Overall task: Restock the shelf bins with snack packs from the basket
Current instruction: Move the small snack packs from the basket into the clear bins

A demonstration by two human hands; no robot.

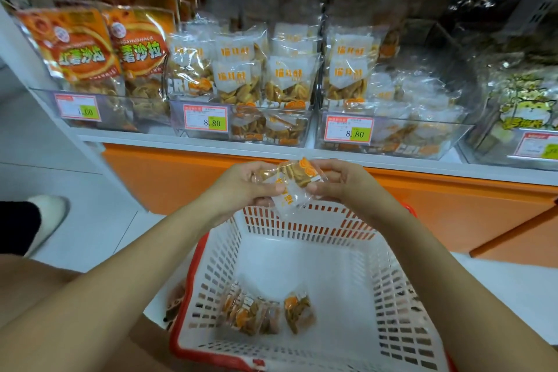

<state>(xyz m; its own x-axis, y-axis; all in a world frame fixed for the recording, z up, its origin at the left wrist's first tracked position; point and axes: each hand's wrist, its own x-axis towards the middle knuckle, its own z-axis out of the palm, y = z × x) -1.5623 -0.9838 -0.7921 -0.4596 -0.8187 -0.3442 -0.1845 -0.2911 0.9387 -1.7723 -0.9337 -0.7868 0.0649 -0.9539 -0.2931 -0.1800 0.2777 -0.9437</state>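
The basket (392, 296) and the far-right price tag (537, 146) are cut off by edges.

You are facing an orange cabinet front (181, 181), standing on a pale tiled floor (99, 220). A white shoe (48, 217) is resting on that floor at your left. Above the cabinet, a red-bordered price label (205, 118) and a second price label (348, 129) are each showing 8.80.
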